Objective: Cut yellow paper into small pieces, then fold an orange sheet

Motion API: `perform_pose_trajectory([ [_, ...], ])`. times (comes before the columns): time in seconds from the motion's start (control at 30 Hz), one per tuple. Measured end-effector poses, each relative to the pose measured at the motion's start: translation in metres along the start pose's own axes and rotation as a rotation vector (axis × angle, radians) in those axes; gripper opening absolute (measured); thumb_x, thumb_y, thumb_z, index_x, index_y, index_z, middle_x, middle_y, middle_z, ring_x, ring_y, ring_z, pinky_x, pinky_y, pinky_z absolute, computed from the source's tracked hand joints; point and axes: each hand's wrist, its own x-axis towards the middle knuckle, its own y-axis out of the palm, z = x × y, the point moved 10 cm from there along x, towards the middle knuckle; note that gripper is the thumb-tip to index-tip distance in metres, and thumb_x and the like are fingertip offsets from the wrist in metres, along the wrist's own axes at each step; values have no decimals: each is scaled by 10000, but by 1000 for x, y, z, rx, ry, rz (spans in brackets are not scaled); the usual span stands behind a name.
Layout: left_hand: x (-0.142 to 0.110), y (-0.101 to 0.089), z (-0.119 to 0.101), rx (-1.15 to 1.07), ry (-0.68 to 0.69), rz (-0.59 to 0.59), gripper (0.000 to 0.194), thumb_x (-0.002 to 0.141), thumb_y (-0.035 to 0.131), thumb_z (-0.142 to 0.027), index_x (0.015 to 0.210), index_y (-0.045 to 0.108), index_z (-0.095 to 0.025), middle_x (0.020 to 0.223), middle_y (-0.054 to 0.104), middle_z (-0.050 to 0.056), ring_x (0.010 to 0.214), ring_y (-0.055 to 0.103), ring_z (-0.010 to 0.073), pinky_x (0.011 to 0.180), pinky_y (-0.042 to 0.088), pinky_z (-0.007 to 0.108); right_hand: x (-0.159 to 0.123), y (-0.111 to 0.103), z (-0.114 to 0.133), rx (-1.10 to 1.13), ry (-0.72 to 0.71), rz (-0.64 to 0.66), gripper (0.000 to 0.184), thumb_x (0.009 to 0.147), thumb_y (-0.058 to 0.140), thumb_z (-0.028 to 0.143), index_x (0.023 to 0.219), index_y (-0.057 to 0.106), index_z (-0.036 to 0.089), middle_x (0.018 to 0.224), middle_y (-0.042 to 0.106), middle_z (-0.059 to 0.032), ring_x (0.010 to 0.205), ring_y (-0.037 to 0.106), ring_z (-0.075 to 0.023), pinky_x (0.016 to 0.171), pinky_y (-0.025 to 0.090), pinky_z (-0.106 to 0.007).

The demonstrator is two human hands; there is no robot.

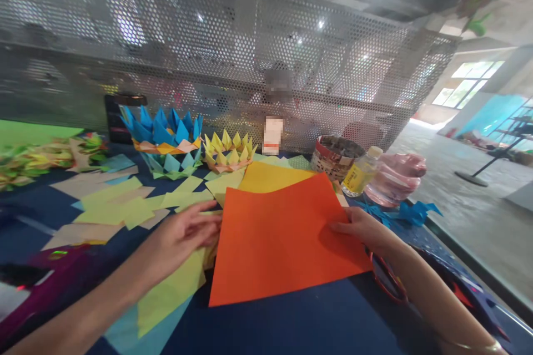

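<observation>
A sheet of orange paper is raised a little over the dark blue tabletop, its upper edge bowed. At its right edge my right hand grips it, thumb on top and fingers underneath. My left hand is beside the sheet's left edge with its fingers apart, the fingertips close to the paper; whether they touch it I cannot tell. Behind the orange sheet lies a yellow sheet. Red-handled scissors rest partly hidden beneath my right forearm.
Scattered pale green paper covers the left side. Folded-paper rings, one blue and one yellow, stand at the back. A woven basket, a yellow-labelled bottle and a pink translucent object sit at the right. Perforated metal panels rise behind.
</observation>
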Motion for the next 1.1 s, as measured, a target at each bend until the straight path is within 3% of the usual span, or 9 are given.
perform_pose_trajectory([
  [0.07, -4, -34, -19, 280, 194, -194, 573, 728, 627, -485, 1233, 521, -237, 1206, 662, 101, 1122, 605, 291, 909, 485, 337, 2, -3, -1, -7, -18, -1, 340, 568, 821, 393, 804, 732, 165, 829, 754, -81, 737, 716, -269, 653, 587, -341],
  [0.13, -10, -51, -23, 598, 204, -262, 491, 748, 567, -541, 1164, 582, -281, 1197, 665, 80, 1087, 617, 334, 860, 496, 382, 4, -5, -4, -12, -15, -4, 370, 552, 829, 385, 826, 730, 157, 810, 753, -84, 730, 716, -270, 642, 587, -337],
  [0.27, -16, -51, -15, 903, 237, -156, 473, 769, 496, -518, 1144, 601, -250, 1249, 628, 77, 1153, 566, 354, 947, 448, 461, 7, -5, -10, -31, 10, 32, 428, 558, 825, 370, 900, 718, 135, 844, 751, -96, 767, 714, -286, 683, 588, -358],
  [0.37, -10, -43, 4, 1017, 272, -26, 561, 742, 556, -401, 1278, 520, -239, 1415, 486, 67, 1281, 451, 338, 1027, 391, 470, 8, -6, -11, -74, 15, 42, 475, 575, 809, 415, 936, 710, 122, 858, 749, -105, 797, 711, -299, 699, 588, -368],
  [0.53, 14, -38, 26, 1077, 310, 97, 698, 717, 599, -292, 1386, 401, -300, 1503, 358, 40, 1360, 339, 306, 1068, 339, 466, 8, -9, -9, -146, 8, 23, 538, 574, 787, 494, 962, 709, 130, 877, 747, -105, 831, 703, -320, 702, 590, -386],
  [0.7, 30, -35, 20, 1021, 254, 98, 661, 714, 604, -356, 1353, 452, -281, 1458, 434, 73, 1308, 418, 333, 1027, 381, 465, 5, -6, -6, -140, -4, 39, 533, 567, 791, 492, 958, 711, 139, 899, 745, -103, 849, 700, -323, 709, 589, -380],
  [0.9, 44, -30, 14, 1062, 245, 114, 715, 672, 626, -413, 1336, 462, -205, 1457, 420, 121, 1335, 370, 329, 1031, 362, 419, 4, -6, -2, -139, -17, 17, 494, 564, 792, 488, 905, 713, 139, 873, 748, -98, 799, 709, -300, 661, 587, -352],
  [1.1, 55, -28, 7, 1070, 217, 130, 493, 626, 630, -401, 1079, 603, -208, 1124, 641, 105, 1058, 590, 320, 815, 469, 358, 4, -6, -2, -136, -2, 8, 495, 535, 804, 474, 883, 710, 136, 953, 738, -113, 801, 708, -304, 675, 584, -372],
])
